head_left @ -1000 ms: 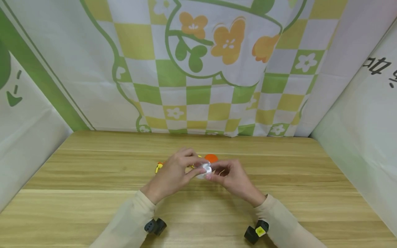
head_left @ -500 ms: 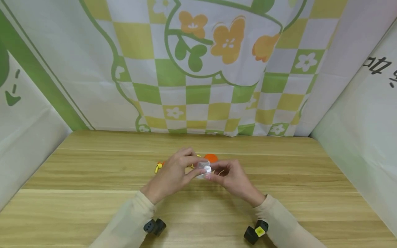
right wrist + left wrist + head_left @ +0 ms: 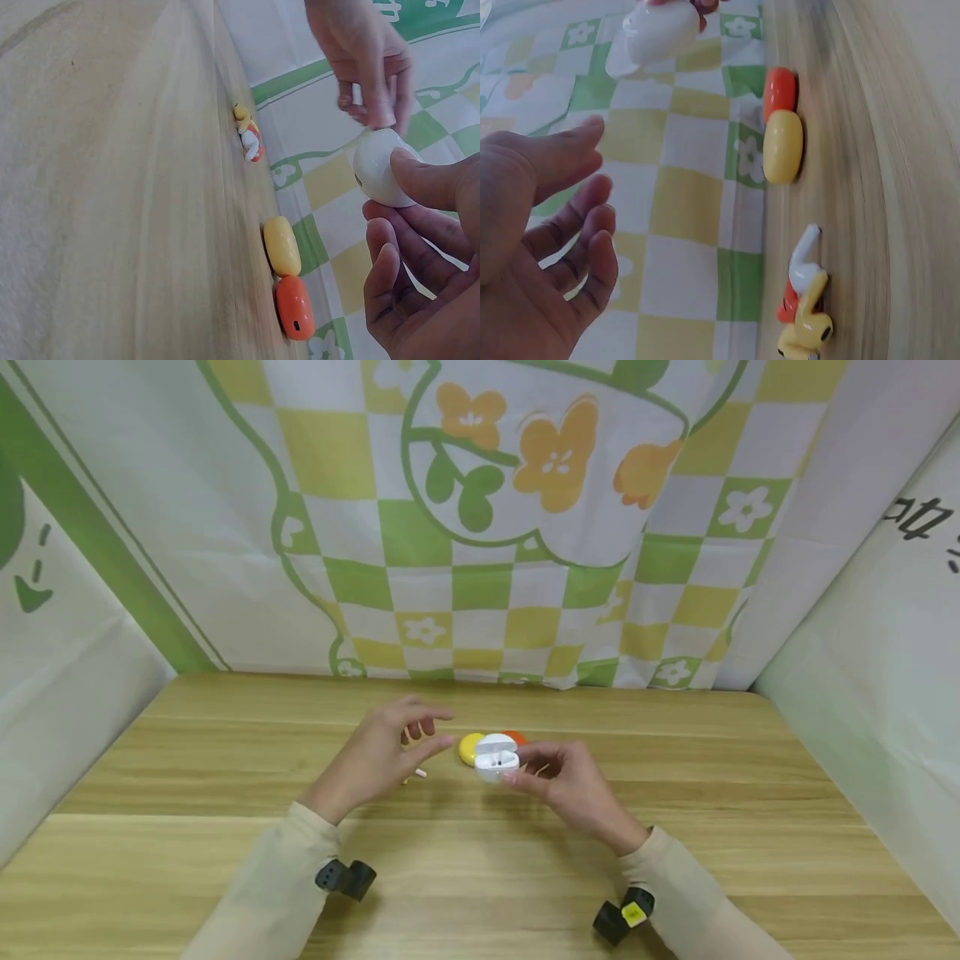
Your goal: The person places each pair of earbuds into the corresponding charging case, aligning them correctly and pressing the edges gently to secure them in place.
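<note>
My right hand [image 3: 573,785] pinches a white earbud charging case [image 3: 491,772] between thumb and fingers, above the table. The case's lid stands raised and two dark slots show inside. My left hand [image 3: 375,756] is apart from the case, its fingers loosely bent with nothing between them in the left wrist view. Below it on the table lies a small pile of earbuds: a white earbud [image 3: 808,276], a yellow earbud [image 3: 814,324] and a partly hidden red one [image 3: 788,301]. In the head view the left hand covers most of the pile.
A yellow case [image 3: 282,246] and an orange-red case [image 3: 294,307] lie side by side on the wooden table [image 3: 480,893], behind the white case in the head view. A patterned curtain [image 3: 480,593] hangs along the table's far edge, with white side panels.
My left hand has let go of the white case and moved left over the earbud pile. The case's open inside now faces the head view. My right hand keeps its hold.
</note>
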The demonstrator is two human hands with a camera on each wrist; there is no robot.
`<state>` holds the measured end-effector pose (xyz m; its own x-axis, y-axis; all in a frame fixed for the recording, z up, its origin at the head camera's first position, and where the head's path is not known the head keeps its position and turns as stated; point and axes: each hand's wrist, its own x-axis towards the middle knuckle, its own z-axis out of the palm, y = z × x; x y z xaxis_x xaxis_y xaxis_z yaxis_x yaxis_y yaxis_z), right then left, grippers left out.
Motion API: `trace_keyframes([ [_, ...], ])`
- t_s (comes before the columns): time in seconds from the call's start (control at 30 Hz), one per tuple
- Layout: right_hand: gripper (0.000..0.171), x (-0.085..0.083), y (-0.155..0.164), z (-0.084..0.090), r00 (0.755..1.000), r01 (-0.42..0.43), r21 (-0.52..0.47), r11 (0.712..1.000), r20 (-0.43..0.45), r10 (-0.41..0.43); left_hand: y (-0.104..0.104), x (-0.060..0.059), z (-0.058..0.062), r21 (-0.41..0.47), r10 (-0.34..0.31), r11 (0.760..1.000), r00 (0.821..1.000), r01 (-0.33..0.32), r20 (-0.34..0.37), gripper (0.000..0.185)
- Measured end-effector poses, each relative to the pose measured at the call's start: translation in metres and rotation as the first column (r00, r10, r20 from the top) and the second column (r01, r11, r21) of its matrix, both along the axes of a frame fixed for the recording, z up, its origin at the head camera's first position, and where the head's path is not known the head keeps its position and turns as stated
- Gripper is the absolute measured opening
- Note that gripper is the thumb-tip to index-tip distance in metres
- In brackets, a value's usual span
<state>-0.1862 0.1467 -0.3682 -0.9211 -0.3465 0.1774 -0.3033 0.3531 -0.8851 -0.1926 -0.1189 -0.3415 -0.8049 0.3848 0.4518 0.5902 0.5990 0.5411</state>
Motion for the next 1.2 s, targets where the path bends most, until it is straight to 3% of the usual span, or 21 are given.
trace_keyframes([
  [0.13,0.018,0.000,0.002,0.003,1.000,0.015,-0.005,1.000,-0.011,-0.015,-0.007,-0.004,-0.006,-0.102,0.068,0.993,0.997,-0.063,0.046,0.025],
  [0.27,0.018,-0.001,0.003,0.003,1.000,0.017,-0.008,1.000,-0.019,-0.017,-0.012,-0.005,-0.010,-0.204,0.143,0.972,0.981,-0.114,0.132,0.019],
  [0.53,0.020,0.000,0.005,0.006,1.000,0.026,-0.011,1.000,-0.015,-0.026,-0.013,-0.009,-0.020,-0.352,0.237,0.923,0.948,-0.153,0.210,0.016],
  [0.83,0.019,0.000,0.005,0.006,0.999,0.017,-0.009,1.000,-0.032,-0.017,-0.012,-0.010,-0.029,-0.403,0.267,0.899,0.942,-0.168,0.203,0.008],
  [1.07,0.019,0.001,0.005,0.006,0.999,0.008,-0.006,1.000,-0.038,-0.009,-0.011,-0.009,-0.033,-0.394,0.259,0.905,0.941,-0.158,0.217,0.006],
  [1.2,0.020,0.001,0.005,0.007,0.999,0.009,-0.015,1.000,-0.033,-0.010,-0.009,-0.008,-0.030,-0.354,0.242,0.922,0.949,-0.160,0.202,0.005],
])
